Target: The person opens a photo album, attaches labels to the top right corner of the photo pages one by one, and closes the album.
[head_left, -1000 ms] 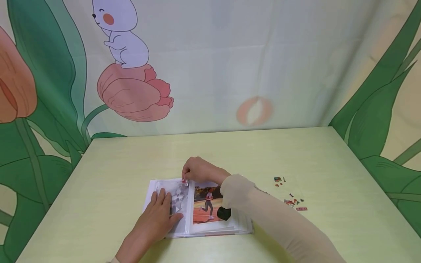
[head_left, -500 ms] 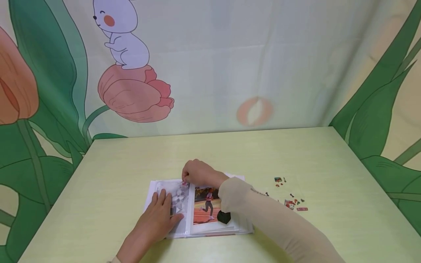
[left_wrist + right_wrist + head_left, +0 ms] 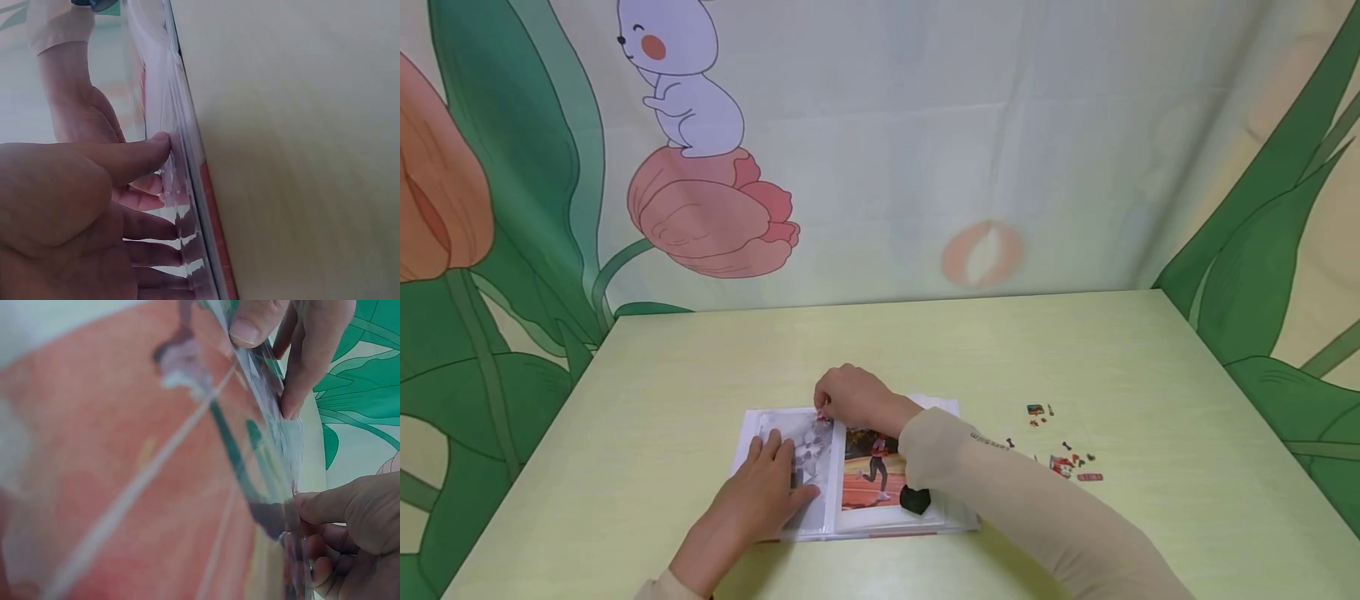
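Note:
An open photo album (image 3: 740,450) lies on the table, with a grey, washed-out page on its left and a runner photo (image 3: 872,487) on its right. My left hand (image 3: 758,492) rests on the left page with fingers extended; in the left wrist view, its thumb and fingertips touch the glossy plastic sleeve (image 3: 199,265). At the top of that page, by the spine, my right hand (image 3: 856,395) pinches a small red-and-white sticker (image 3: 823,417). The right wrist view shows the right thumb and fingertips (image 3: 307,503) against the page; the sticker is mostly hidden there.
Several small stickers (image 3: 1062,466) lie scattered on the table right of the album, with a few more (image 3: 1036,410) farther back. A black object (image 3: 915,500) shows below the right cuff, over the runner photo. A printed curtain (image 3: 880,167) hangs behind the table.
Both hands stay at nearly the same spots on the album. The right wrist and sleeve have lowered slightly, and the head view has shifted a little.

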Available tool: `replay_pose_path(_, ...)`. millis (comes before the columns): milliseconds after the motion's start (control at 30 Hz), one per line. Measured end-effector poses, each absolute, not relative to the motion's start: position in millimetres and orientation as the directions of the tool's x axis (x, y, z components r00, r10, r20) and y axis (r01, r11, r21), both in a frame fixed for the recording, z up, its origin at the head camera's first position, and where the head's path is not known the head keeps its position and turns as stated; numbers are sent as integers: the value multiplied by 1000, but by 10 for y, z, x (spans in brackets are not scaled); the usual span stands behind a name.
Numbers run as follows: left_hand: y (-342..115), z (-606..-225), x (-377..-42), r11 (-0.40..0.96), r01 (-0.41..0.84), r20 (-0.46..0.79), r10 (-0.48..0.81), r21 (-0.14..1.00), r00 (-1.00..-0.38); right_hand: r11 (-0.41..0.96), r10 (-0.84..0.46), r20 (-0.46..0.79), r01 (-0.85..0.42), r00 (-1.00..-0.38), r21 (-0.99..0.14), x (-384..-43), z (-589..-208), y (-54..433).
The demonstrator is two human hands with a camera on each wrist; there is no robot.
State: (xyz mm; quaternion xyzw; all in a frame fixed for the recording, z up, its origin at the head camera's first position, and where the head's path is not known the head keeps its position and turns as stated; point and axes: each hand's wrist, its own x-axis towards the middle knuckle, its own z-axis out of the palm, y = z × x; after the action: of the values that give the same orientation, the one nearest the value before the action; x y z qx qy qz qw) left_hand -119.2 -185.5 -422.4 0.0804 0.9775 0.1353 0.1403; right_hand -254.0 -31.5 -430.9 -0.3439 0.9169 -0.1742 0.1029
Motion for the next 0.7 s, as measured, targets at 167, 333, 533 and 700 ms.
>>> replay_pose_path(167, -1843, -4179, -1200, 948, 134, -254, 210, 288, -944, 701, -660, -42, -594, -750, -395, -2526, -4298, -318)
replay_pose_path(333, -1847, -4171, -1204, 946, 160, -226, 228, 282, -947, 685, -668, -19, -605, -744, -407, -2528, -4282, -313)
replay_pose_path(533, -1848, -4179, -1198, 944, 153, -218, 222, 293, -950, 647, -691, 2, -619, -723, -446, -2550, -4308, -270)
replay_pose_path(700, -1837, -4174, -1193, 944, 143, -225, 214, 297, -951, 622, -696, 66, -646, -715, -443, -2528, -4286, -187)
